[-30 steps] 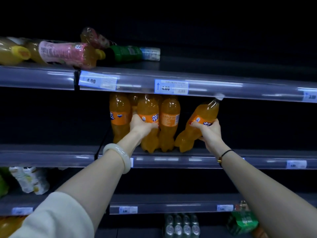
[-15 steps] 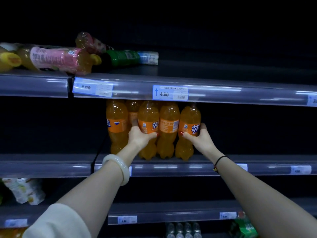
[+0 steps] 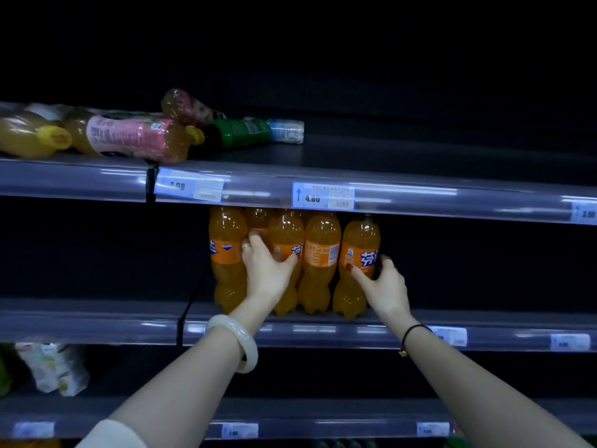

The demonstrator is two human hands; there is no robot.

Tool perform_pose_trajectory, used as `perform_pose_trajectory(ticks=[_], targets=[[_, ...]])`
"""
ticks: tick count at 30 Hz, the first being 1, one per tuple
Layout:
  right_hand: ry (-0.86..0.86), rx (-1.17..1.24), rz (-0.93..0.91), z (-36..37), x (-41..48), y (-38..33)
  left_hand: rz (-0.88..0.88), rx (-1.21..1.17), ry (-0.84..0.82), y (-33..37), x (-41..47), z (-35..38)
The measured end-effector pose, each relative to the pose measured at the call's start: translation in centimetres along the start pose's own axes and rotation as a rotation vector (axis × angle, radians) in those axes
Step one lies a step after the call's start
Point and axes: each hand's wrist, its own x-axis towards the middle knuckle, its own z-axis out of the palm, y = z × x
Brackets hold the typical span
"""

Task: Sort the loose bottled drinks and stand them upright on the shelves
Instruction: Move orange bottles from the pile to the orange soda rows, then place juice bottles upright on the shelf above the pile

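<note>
Orange bottles stand upright in a tight row on the middle shelf. The right hand curls around the end bottle at 3 o'clock of the row. The left hand, fingers spread, presses the second bottle. Loose bottles lie flat at 11 o'clock, one shelf up.

Probably a dim shop: shelves with price tags and bottled drinks.
</note>
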Motion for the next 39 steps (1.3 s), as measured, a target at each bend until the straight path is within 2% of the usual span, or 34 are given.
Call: perform_pose_trajectory(ticks=[3,8,12,15,18,21,26,31,36,39], targets=[[0.176,-0.153,-0.159,-1.0,-1.3,-1.4,0.132,-0.031,0.012,1.1,-0.6,-1.0],[-0.035,-0.121,-0.478,-1.3,-4.4,-5.5,0.264,-0.113,-0.146,2.6,-2.6,-2.8],[-0.143,0.019,-0.644,-1.3,-6.0,-11.1,0.341,-0.195,-0.083,4.9,-2.8,-6.1],[-0.136,0.124,-0.732,-1.1,-6.2,-16.7,0.371,-0.210,0.035,7.5,-1.1,-10.2],[-0.146,0.208,-0.752,0.1,-6.1,-22.4,0.394,-0.191,0.148,9.1,1.9,-15.0],[-0.204,0.160,-0.763,2.9,-5.3,-27.3,0.393,-0.017,0.167,8.7,6.0,-19.9],[-0.245,-0.248,-0.851,10.3,-3.1,-35.3,0.363,0.198,0.144,7.4,12.5,-24.8],[-0.305,-0.713,-0.709,14.9,-1.4,-39.9,0.339,0.276,0.084,6.2,19.1,-28.1],[-0.222,-0.588,-0.647,14.5,-0.1,-38.4,0.175,0.236,0.112,5.0,23.4,-30.2],[-0.196,-0.213,-0.439,14.4,0.6,-37.8,0.181,0.084,0.155,5.5,24.9,-29.5]])
